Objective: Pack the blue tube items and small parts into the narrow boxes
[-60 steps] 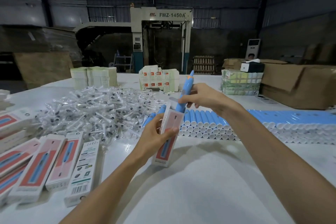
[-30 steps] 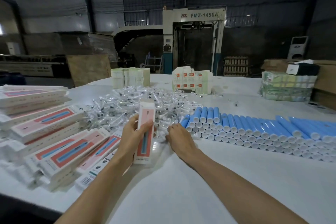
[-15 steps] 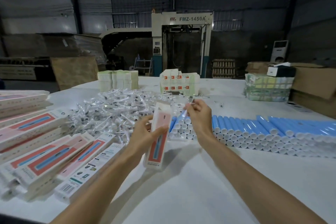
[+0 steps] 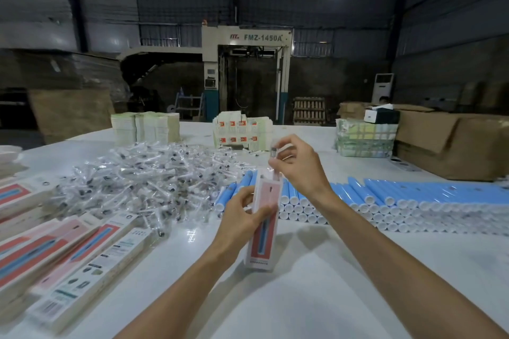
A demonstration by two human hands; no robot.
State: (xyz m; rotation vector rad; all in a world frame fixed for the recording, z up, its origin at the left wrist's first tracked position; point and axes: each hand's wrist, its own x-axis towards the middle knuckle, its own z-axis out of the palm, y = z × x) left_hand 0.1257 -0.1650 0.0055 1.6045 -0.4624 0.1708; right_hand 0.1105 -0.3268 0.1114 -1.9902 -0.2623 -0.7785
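A person's left hand [image 4: 242, 217] grips a narrow pink box [image 4: 265, 231] around its middle, fingers curled round it, holding it nearly upright with its open top uppermost and its lower end close to the white table [image 4: 303, 300]. Directly above that opening, the right hand [image 4: 300, 168] pinches a small part [image 4: 274, 150] in clear wrap between thumb and fingertips. A heap of wrapped parts [image 4: 143, 179] lies behind and left of the box; rows of blue tubes [image 4: 385, 198] lie just behind and stretch right. More boxes [image 4: 68, 250] lie flat at far left.
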